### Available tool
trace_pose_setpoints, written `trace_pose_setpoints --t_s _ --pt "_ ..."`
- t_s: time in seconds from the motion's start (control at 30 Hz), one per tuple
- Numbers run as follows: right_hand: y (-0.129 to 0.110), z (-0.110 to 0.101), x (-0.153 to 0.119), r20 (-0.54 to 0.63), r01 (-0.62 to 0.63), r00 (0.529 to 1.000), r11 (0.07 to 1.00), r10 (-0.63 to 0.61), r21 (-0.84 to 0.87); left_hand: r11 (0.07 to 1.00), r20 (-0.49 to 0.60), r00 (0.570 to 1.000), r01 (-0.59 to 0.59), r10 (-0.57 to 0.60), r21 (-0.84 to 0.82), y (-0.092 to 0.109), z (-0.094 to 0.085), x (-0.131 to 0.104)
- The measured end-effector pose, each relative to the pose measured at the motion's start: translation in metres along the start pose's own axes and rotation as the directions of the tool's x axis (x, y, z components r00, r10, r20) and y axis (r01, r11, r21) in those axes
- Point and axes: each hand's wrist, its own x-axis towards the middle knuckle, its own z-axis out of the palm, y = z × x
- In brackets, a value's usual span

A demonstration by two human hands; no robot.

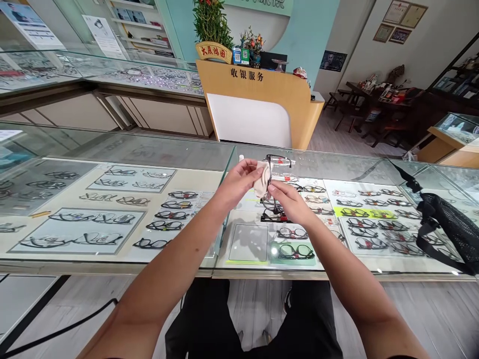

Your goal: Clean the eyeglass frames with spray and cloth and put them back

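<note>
I see the left hand [245, 175] with its fingers nearly closed, pinching a pale cloth [261, 185] against a pair of glasses [270, 162]. The right hand [289, 197] has its thumb and fingers drawn together, gripping the lower part of the frame. The glasses are dark-rimmed, held turned on edge above the glass counter [262, 274], partly covered by the cloth.

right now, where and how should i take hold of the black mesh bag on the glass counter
Probably by the black strap loop on its left, coming from above and the left. The loop bows out from the body of the black mesh bag, which lies slanted atop the glass counter with nothing covering it.
</note>
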Motion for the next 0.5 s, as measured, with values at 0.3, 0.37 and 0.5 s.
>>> trace_pose_setpoints --t_s 0.3,0.37,0.5 --pt "-0.0073 -0.0020 -0.0029 0.026 0.026 0.999 0.999 -0.025 -0.019 0.996 0.193 0.978 0.081 -0.086 0.033 -0.0007 0.0058 -0.0033" --pt "-0.0076 -0.0025 -0.0021 0.033 0.023 0.999 1.000 -0.023 0.007 0.995 0.231 0.969 0.100 -0.092 -0.024 -0.0019 0.0054 -0.0023" --pt "-0.0041 -0.0015 -0.0001 0.022 -0.023 1.000 0.999 0.022 0.042 0.980 0.236 0.961 0.173 -0.147 -0.095 -0.0069 -0.0001 0.0009"
